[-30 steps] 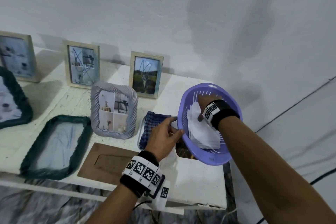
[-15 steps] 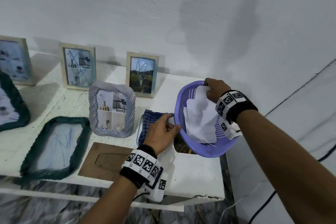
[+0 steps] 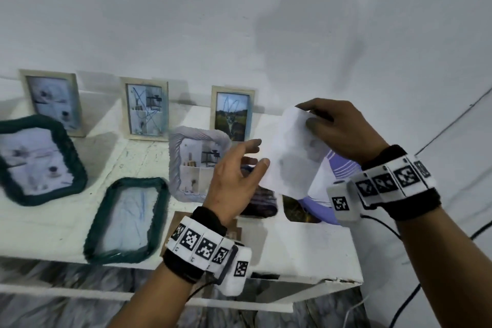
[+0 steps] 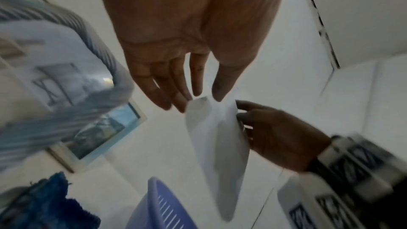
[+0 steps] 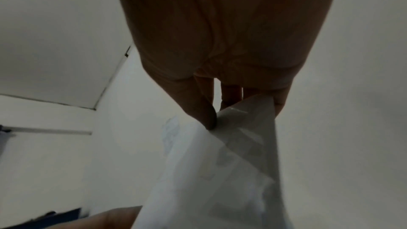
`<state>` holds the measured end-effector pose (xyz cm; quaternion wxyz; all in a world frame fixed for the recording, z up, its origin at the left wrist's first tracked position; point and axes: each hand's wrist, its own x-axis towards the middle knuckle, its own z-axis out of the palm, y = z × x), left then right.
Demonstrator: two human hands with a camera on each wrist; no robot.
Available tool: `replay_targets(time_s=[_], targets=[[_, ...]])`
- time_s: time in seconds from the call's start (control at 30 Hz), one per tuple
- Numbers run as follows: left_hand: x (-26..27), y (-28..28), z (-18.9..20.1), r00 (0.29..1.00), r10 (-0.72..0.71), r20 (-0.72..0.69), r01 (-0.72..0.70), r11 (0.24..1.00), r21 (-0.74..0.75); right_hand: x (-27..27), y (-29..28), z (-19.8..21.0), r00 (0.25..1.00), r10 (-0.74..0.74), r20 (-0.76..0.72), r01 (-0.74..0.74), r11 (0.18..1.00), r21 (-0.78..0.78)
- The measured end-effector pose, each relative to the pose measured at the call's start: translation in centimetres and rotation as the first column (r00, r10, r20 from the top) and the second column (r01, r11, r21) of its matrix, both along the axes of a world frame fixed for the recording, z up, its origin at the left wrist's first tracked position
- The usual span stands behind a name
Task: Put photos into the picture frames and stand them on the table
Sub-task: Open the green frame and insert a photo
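My right hand (image 3: 310, 117) pinches the top of a white photo (image 3: 292, 157), blank back towards me, held in the air above the purple basket (image 3: 346, 168). The right wrist view shows thumb and fingers (image 5: 209, 116) clamped on the photo (image 5: 220, 171). My left hand (image 3: 259, 153) is raised beside the photo's left edge with straight, spread fingers (image 4: 193, 91) at its corner (image 4: 204, 104), not gripping it. A dark green frame (image 3: 125, 218) lies flat and without a picture at the table's front. A brown backing board (image 3: 177, 221) lies beside it.
Three wooden frames (image 3: 146, 109) with pictures stand along the wall. A lilac frame (image 3: 198, 165) stands in front of them, and a second green frame (image 3: 40, 160) is at the left. A blue cloth (image 3: 262, 204) lies by the basket. The white table edge (image 3: 332, 282) is near.
My right hand has lifted one photo out of the basket and up to the left. My left hand left the basket rim and rose to meet the photo.
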<state>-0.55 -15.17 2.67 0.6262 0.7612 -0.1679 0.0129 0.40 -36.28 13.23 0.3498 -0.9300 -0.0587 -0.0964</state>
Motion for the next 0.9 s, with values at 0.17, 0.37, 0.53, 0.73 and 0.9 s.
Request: replay_targets(time_s=[0.17,0.37,0.53,0.73,0.9], targets=[[0.8,8.6,0.1,0.998,-0.007,-0.069,-0.002,0.993,-0.119,-1.4,7.6,-2.5,0.997,-0.026,0.076,0.006,0.966,0.259],[0.9,19.6,-2.3,0.965,0.149,-0.214,-0.185,0.970,-0.158,-2.9,17.9,-9.9,0.997,-0.033,-0.066,0.065,0.818,0.572],[1.0,25.2,-6.0,0.941,0.209,-0.267,-0.225,0.974,-0.033,-3.5,25.3,-15.3,0.986,-0.007,-0.167,0.110,0.776,0.622],[1.1,29.5,-9.2,0.944,0.291,-0.156,-0.225,0.912,0.342,-3.4,29.6,-18.6,0.967,-0.078,-0.243,0.202,0.816,0.542],[1.1,31.2,-11.3,0.960,0.275,-0.049,-0.221,0.855,0.470,-3.3,30.5,-20.5,0.935,-0.152,-0.322,0.274,0.884,0.378]])
